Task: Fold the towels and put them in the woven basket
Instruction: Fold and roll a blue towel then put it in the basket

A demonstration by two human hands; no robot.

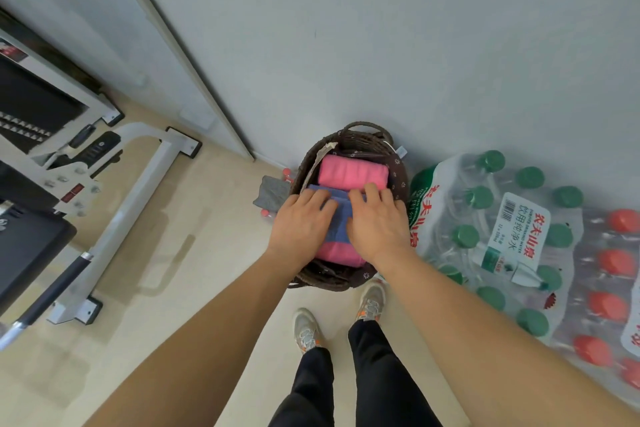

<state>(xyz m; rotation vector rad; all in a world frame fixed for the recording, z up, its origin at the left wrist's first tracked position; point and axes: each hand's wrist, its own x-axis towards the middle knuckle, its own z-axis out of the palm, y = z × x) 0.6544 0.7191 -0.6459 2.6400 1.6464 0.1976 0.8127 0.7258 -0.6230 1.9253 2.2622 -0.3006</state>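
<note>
A dark brown woven basket (356, 139) with a flowered liner stands on the floor against the wall. Inside lie a folded pink towel (351, 173) at the far end and another pink towel (337, 253) at the near end. Between them sits a folded blue towel (337, 224). My left hand (299, 224) and my right hand (379, 220) both press down flat on the blue towel, fingers pointing away from me, and cover most of it.
Shrink-wrapped packs of water bottles with green caps (491, 229) and red caps (609, 302) lie right of the basket. A grey cloth (272, 194) lies on the floor at its left. A white metal exercise frame (114, 211) stands at the left. My shoes (372, 300) are just before the basket.
</note>
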